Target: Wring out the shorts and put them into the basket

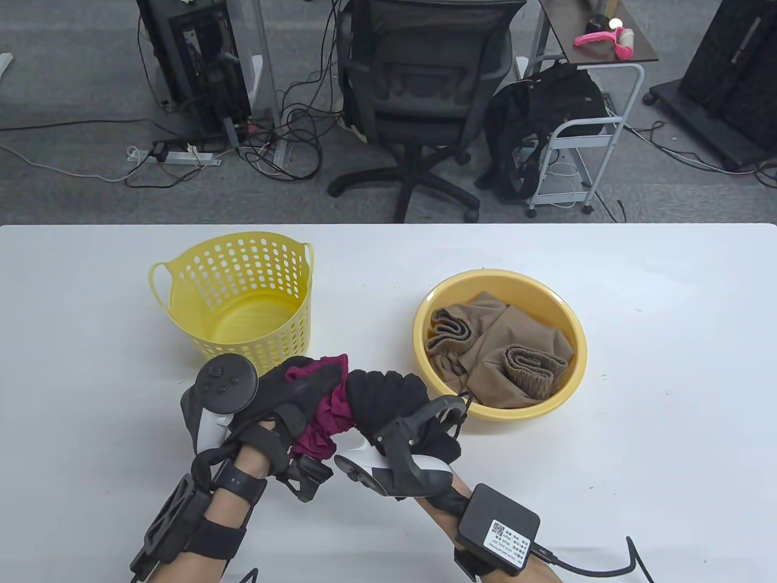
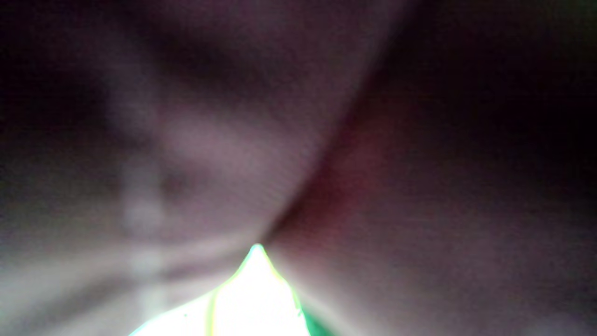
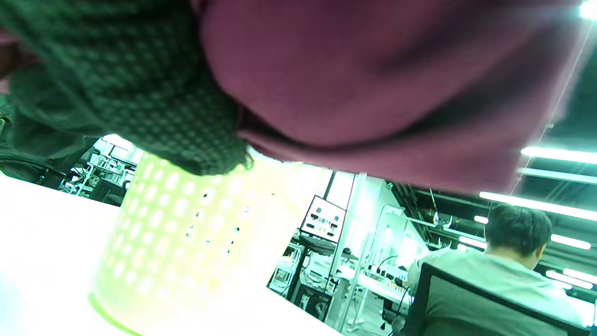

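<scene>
Shorts: the dark red shorts [image 1: 325, 413] are bunched up between both hands, held above the white table [image 1: 668, 364], near the front edge and just in front of the basket.
Left hand: the left hand [image 1: 285, 388] has its gloved fingers curled tight around the left end of the shorts, back of the hand up.
Right hand: the right hand [image 1: 394, 395] curls around the right end, right beside the left hand.
Basket: the yellow basket [image 1: 237, 297] with holes stands on the left, upright.
Bowl: the yellow bowl [image 1: 499, 345] sits on the right, with brown cloth [image 1: 504, 352] inside.
</scene>
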### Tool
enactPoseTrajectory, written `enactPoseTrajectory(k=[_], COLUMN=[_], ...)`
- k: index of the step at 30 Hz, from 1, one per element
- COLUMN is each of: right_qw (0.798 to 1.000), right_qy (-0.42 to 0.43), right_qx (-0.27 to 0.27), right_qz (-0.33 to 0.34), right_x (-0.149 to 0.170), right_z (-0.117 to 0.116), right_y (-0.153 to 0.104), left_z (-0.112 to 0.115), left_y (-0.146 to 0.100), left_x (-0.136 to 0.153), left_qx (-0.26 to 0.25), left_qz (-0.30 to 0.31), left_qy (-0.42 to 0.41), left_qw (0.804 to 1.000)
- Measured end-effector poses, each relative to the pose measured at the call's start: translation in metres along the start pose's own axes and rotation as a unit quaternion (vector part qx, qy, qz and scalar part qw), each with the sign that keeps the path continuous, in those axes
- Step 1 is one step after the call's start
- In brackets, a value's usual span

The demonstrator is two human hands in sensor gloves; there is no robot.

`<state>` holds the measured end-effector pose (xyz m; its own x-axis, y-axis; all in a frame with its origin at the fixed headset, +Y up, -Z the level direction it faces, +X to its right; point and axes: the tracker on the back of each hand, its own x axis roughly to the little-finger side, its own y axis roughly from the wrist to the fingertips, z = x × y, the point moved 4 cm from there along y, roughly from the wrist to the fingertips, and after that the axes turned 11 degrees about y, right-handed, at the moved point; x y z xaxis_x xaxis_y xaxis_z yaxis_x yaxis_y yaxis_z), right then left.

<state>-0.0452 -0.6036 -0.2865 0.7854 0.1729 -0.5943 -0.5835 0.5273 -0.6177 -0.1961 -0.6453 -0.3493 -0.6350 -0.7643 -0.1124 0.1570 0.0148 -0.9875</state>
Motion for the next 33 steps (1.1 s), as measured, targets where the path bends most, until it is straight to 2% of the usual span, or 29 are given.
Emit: enactPoseTrajectory(k=[22, 28, 33], right_qw=[1.0, 0.999, 0.992], right_qy=[0.004, 0.044, 0.111], right_qx=[-0.002, -0.014, -0.034], right_qz=[-0.009, -0.027, -0.056], right_x=[0.005, 0.012, 0.021], right_z=[0.0, -0.002, -0.005], right_y=[-0.001, -0.001, 0.0], left_z=[0.002, 0.002, -0.001], left_y=[0.002, 0.0, -0.002], left_x=[-0.003, -0.005, -0.008], left_qx=[-0.001, -0.01, -0.018], left_qz=[0.01, 0.023, 0.039], left_qy=[0.006, 0.018, 0.027], left_qw=[1.0, 1.0, 0.999])
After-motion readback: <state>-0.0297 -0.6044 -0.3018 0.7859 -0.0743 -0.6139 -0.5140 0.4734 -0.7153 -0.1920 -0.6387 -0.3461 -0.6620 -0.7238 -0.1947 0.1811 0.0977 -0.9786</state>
